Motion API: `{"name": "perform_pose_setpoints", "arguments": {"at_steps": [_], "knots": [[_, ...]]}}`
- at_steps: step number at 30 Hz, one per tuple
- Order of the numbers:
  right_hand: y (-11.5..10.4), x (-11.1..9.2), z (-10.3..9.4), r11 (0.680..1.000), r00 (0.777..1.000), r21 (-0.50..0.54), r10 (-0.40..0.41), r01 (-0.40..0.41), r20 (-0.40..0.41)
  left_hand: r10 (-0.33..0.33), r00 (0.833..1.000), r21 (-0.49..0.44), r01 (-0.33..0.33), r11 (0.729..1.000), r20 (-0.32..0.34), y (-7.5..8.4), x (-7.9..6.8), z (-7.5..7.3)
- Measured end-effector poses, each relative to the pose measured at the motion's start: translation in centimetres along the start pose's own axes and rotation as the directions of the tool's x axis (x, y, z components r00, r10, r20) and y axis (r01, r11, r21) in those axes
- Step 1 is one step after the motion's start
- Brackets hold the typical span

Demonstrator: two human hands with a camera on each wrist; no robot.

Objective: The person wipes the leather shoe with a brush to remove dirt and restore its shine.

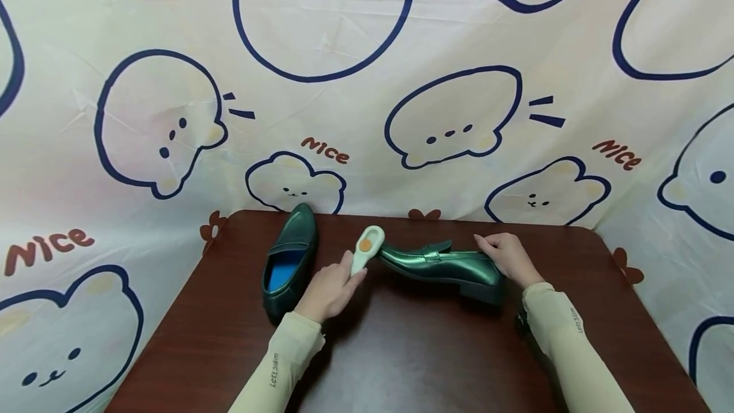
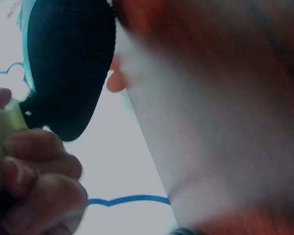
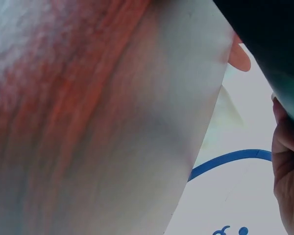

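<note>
Covering my arms: two pale sleeves (image 1: pixel 287 352) with small dark words on them.
Brown table: its shiny top (image 1: pixel 401 368) is under my arms and runs away from me.
Left hand: my left hand (image 1: pixel 329 290) is curled round a pale green tool (image 1: pixel 367 248) with an orange spot. It could be a brush, but I can't see its underside.
Tool end: the round end is right at the toe of the green shoe (image 1: pixel 441 265). I can't tell if they touch.
Right hand: my right hand (image 1: pixel 507 258) pinches the back of that shoe, up by the opening.
Held shoe: it sits sideways between my hands, toe to my left, heel to my right. I can't tell if it rests on the table or is lifted a bit.
Step now: I think I'm rubbing this shoe clean, at the toe end.
Next move: I'd say it needs a firm hold at the heel and soft strokes along the top, so the shoe doesn't slip.
Other shoe: its green mate (image 1: pixel 294 238) stands just past my left hand, toe pointing away, blue inside. I'm not gripping it.
Cloth wall: behind everything hangs a pale cloth (image 1: pixel 355 113) with blue-lined cartoon faces.
</note>
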State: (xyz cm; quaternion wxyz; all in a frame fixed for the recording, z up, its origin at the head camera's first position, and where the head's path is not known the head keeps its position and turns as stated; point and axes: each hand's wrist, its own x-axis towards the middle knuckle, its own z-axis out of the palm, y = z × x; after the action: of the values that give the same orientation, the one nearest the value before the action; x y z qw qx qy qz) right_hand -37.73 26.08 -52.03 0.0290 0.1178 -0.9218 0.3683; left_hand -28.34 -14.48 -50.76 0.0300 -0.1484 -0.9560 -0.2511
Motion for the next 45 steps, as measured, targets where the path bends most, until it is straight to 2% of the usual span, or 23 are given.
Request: {"name": "perform_pose_setpoints", "arguments": {"at_steps": [5, 7, 9, 14, 16, 19, 24, 28, 34, 38, 42, 45], "knots": [[-0.3, 0.1, 0.3, 1.000, 1.000, 0.003, 0.010, -0.010, 0.003, -0.070, 0.995, 0.018, 0.072, 0.997, -0.077, -0.5, 0.2, -0.8], [-0.4, 0.2, 0.3, 1.000, 1.000, 0.004, 0.011, -0.011, 0.008, -0.073, 0.993, 0.007, 0.074, 0.997, -0.093, -0.3, 0.2, -1.0], [-0.5, 0.2, 0.1, 1.000, 1.000, 0.002, 0.008, -0.008, 0.009, -0.051, 0.994, -0.026, 0.049, 0.998, -0.094, 0.3, 0.0, -1.1], [-0.5, 0.3, -0.2, 1.000, 1.000, -0.011, 0.013, -0.013, 0.012, 0.080, 0.997, -0.116, -0.081, 0.990, -0.014, 2.2, -0.2, -1.2], [-0.5, 0.3, -0.3, 1.000, 1.000, -0.015, 0.016, -0.016, 0.017, 0.115, 0.993, -0.122, -0.110, 0.986, 0.034, 2.8, -0.4, -0.9], [-0.3, 0.3, -0.4, 1.000, 1.000, -0.016, 0.013, -0.013, 0.021, 0.130, 0.988, -0.097, -0.123, 0.988, 0.077, 2.9, -0.5, -0.3], [-0.2, 0.3, -0.4, 1.000, 1.000, -0.016, 0.010, -0.010, 0.018, 0.104, 0.992, -0.074, -0.099, 0.992, 0.070, 2.3, -0.5, 0.4], [-0.2, 0.3, -0.4, 1.000, 1.000, -0.015, 0.002, -0.001, 0.012, 0.073, 0.996, -0.032, -0.071, 0.997, 0.043, 1.3, -0.4, 0.2], [-0.6, 0.5, -0.3, 1.000, 1.000, -0.007, -0.001, 0.001, 0.004, -0.035, 0.999, 0.037, 0.036, 0.999, -0.020, -0.3, 0.2, -0.2], [-0.7, 0.2, -0.2, 1.000, 1.000, -0.009, 0.017, -0.017, 0.015, -0.057, 0.997, 0.071, 0.061, 0.996, -0.058, -0.6, 0.3, -0.5], [-0.6, -0.1, -0.1, 1.000, 1.000, 0.006, 0.011, -0.011, 0.027, -0.057, 0.994, 0.032, 0.060, 0.998, -0.098, -0.4, 0.0, -1.2], [-0.5, -0.2, -0.1, 1.000, 1.000, 0.013, 0.009, -0.009, 0.029, -0.010, 0.998, -0.045, 0.008, 0.999, -0.065, 0.4, -0.5, -1.5]]}}
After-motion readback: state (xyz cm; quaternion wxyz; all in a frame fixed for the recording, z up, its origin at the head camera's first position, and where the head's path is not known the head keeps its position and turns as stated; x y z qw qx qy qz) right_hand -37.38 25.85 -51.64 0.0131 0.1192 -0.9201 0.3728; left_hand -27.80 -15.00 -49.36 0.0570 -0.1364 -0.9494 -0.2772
